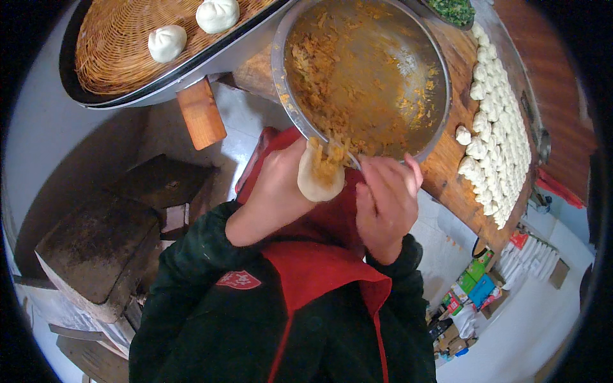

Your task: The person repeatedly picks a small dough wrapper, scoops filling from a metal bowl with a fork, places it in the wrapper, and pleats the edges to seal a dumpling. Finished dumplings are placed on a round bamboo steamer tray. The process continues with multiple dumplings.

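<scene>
My left hand holds a round dough wrapper at its edge, just below the near rim of a wide metal bowl. Orange-brown shredded filling lies on the upper part of the wrapper and is blurred by motion. My right hand grips a thin metal utensil whose tip reaches into that filling; its exact kind cannot be told. More of the filling clings to the bowl's left side and bottom. Two pleated buns sit on a woven wicker tray at the upper left.
Many small dough pieces cover the right of the wooden table. A container of chopped greens stands at the upper right. A wooden handle juts out below the tray. Boxes and packages lie at the lower right.
</scene>
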### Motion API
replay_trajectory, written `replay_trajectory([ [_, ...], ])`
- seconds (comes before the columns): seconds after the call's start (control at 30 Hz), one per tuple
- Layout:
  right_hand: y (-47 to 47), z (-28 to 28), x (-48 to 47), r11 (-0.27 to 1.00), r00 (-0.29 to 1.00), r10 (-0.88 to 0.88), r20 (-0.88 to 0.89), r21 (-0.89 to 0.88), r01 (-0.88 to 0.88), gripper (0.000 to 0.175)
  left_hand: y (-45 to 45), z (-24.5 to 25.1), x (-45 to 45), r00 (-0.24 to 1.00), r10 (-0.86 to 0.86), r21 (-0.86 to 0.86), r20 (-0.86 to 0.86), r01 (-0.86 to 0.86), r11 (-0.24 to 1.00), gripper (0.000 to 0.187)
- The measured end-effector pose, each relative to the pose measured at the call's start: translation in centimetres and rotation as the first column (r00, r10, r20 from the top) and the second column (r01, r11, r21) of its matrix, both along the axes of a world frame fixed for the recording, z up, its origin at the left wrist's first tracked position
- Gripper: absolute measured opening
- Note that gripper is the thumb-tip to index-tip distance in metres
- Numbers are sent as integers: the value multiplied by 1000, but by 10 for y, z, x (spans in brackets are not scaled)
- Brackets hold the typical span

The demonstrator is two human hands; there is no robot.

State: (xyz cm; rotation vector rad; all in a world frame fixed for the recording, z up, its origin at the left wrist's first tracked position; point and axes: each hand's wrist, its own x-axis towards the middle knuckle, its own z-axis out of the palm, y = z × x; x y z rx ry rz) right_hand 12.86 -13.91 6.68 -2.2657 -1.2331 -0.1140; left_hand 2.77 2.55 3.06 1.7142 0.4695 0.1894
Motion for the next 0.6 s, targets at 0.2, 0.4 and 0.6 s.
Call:
replay_trajectory([
  [0.2,-15,-19,-28,996,981,93,168,0,-94,32,-3,2,-2,999,-6,-78,53,10,997,48],
  [0.4,-25,-6,-20,993,981,120,152,-12,-119,26,-9,-7,0,993,66,-139,101,-51,989,43],
  [0.6,-13,6,48,996,987,-79,137,58,72,13,-14,-15,-3,988,138,-108,72,-129,986,43],
])
